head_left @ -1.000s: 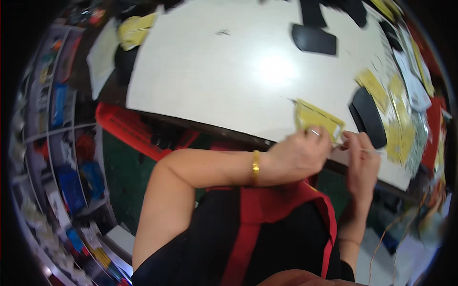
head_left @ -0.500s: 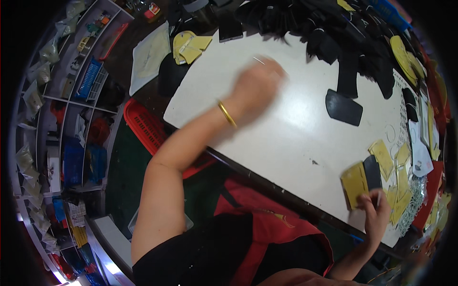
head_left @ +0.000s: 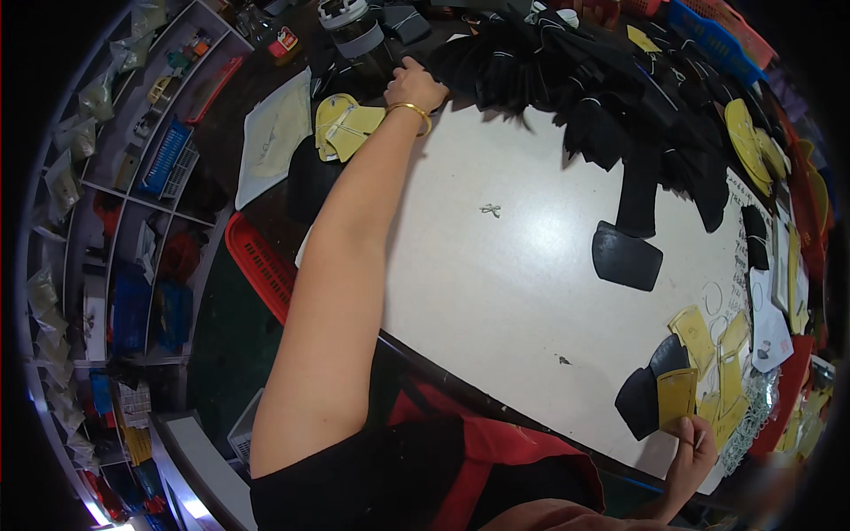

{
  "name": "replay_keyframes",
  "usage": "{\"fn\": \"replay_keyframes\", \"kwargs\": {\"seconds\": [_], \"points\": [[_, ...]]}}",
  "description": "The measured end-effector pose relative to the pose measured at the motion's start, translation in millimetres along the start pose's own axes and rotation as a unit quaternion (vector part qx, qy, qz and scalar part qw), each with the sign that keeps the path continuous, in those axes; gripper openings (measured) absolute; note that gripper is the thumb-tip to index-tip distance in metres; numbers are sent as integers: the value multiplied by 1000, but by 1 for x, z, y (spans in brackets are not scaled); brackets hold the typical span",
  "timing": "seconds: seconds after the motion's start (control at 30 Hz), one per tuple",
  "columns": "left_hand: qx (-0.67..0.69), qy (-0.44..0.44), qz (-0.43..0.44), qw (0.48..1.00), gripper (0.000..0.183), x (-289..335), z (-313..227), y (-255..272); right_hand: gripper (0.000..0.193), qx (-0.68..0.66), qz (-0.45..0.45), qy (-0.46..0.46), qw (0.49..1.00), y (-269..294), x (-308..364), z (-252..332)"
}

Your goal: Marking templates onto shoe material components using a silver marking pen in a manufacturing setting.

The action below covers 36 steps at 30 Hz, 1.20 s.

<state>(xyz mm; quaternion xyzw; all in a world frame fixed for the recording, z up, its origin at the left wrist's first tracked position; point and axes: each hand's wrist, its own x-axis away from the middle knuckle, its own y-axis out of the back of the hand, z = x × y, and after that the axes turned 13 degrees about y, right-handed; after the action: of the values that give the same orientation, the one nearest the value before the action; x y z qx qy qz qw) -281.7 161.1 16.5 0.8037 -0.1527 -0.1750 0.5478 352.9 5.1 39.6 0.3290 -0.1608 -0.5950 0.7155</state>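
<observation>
My left hand [head_left: 416, 87] reaches across to the far left edge of the white table, beside a dark cup with a grey band [head_left: 359, 40]. Its fingers are curled down at the edge of the black pieces, and what they grip, if anything, is hidden. At the near right, my right hand [head_left: 695, 450] pinches the lower edge of a yellow template [head_left: 677, 400]. A black piece [head_left: 638, 404] lies against the template's left side, and another black piece [head_left: 669, 355] shows just above it.
Bundled black pieces [head_left: 593, 133] crowd the far side. A single black piece [head_left: 627, 257] and a pale looped band [head_left: 490, 211] lie on the white tabletop [head_left: 496, 292]. More yellow templates [head_left: 730, 354] and pale green bands [head_left: 753, 425] are at right. Shelves [head_left: 124, 195] stand left.
My left hand has moved from above the tabletop to its far left edge, uncovering the looped band. My right hand has turned the yellow template, and a black piece now shows left of it.
</observation>
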Motion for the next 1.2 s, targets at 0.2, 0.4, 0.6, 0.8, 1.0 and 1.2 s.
{"fn": "replay_keyframes", "kwargs": {"seconds": [0.2,0.4,0.6,0.8,1.0,1.2], "points": [[-44,-115,51,991,88,40,46,31,14,-45,4,38,998,-4,-7,4],[-73,-96,37,992,88,65,47,23,12,-54,30,78,995,-11,-13,10],[-87,-57,-22,994,80,66,37,14,11,-72,32,69,994,-22,-4,22],[-68,-23,-13,997,75,75,21,20,10,-77,38,68,994,-26,-5,24],[-62,-4,-17,998,81,84,29,19,9,-78,54,92,991,-28,-5,18],[-190,-329,38,924,24,185,6,54,16,-81,42,67,994,-27,-3,18]]}}
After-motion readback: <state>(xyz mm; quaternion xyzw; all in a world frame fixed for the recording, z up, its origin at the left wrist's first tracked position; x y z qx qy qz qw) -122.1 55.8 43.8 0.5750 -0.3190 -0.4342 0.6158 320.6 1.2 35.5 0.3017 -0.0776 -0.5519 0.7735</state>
